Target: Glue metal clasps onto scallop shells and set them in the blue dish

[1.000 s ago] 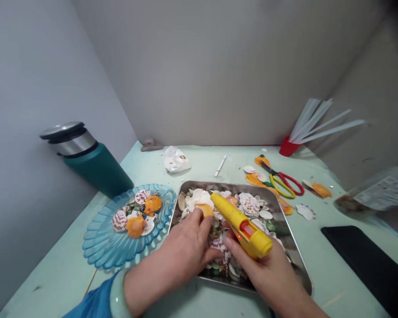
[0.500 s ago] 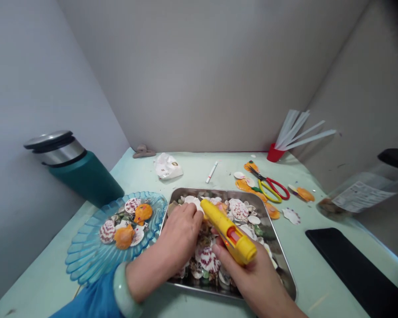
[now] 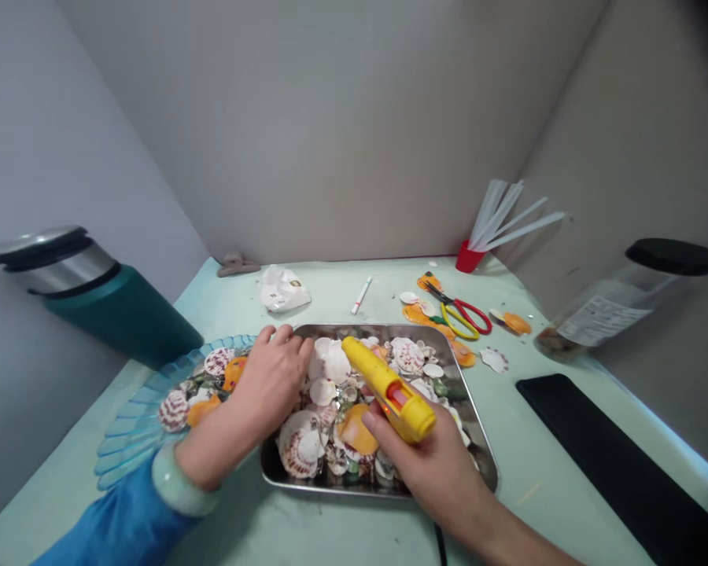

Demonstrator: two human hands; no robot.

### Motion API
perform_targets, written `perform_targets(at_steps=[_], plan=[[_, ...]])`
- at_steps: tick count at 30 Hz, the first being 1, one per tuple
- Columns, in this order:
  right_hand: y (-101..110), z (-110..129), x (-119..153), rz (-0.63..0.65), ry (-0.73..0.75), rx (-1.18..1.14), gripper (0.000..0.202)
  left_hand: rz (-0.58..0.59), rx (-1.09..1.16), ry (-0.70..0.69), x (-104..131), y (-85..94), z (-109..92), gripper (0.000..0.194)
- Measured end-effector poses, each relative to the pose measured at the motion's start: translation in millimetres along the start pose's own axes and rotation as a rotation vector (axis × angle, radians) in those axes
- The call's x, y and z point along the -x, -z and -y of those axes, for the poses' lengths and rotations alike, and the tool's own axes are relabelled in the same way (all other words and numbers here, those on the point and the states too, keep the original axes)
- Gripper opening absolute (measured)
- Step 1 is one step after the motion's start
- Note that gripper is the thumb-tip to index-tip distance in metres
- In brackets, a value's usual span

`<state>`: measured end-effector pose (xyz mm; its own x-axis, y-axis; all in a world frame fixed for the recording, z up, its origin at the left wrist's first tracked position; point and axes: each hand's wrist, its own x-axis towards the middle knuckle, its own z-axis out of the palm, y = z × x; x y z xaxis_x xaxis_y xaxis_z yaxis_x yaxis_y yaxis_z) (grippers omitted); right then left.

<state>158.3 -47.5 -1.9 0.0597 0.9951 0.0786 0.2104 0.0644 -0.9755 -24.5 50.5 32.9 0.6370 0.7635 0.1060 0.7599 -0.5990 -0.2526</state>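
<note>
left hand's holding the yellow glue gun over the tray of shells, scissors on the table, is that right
Wrong hand: in the head view, the right hand holds the yellow glue gun over the tray of shells, scissors on the table.

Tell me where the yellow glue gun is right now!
In the head view, the yellow glue gun is just right of centre, held in the right hand above the metal tray of shells.

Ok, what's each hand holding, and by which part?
Right hand: the yellow glue gun, from below at its rear half. Left hand, at the tray's far left corner: can't tell, palm side hidden.
</note>
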Motion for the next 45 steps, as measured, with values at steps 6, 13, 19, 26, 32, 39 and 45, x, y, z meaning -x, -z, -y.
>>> perform_targets(at_steps=[6,13,19,26,32,39,45], plan=[[0.6,-1.7,0.7,-0.007,0.006,-0.015,0.016,0.071,0.042,-0.105,5.0,3.7,-5.4,0.017],[0.8,-2.5,0.8,-0.024,0.018,-0.007,0.015,0.163,0.149,-0.053,12.5,14.9,-18.0,0.018],[0.6,-0.1,0.9,-0.036,0.026,0.003,0.015,0.148,0.148,-0.084,-1.4,-0.5,-28.6,0.011],[0.5,-4.2,2.1,-0.005,0.016,-0.040,0.022,0.073,0.197,0.068,6.8,22.0,-10.5,0.021],[1.8,-3.4,1.9,-0.027,0.033,-0.009,0.012,0.159,0.472,-0.041,32.0,32.8,-13.4,0.020],[0.4,-4.8,0.2,-0.013,0.031,-0.044,0.011,0.089,0.323,-0.018,21.3,18.3,-11.4,0.023],[0.5,-3.5,-1.0,-0.004,0.060,-0.023,0.009,0.215,0.250,-0.245,-8.8,2.6,-19.2,0.019]])
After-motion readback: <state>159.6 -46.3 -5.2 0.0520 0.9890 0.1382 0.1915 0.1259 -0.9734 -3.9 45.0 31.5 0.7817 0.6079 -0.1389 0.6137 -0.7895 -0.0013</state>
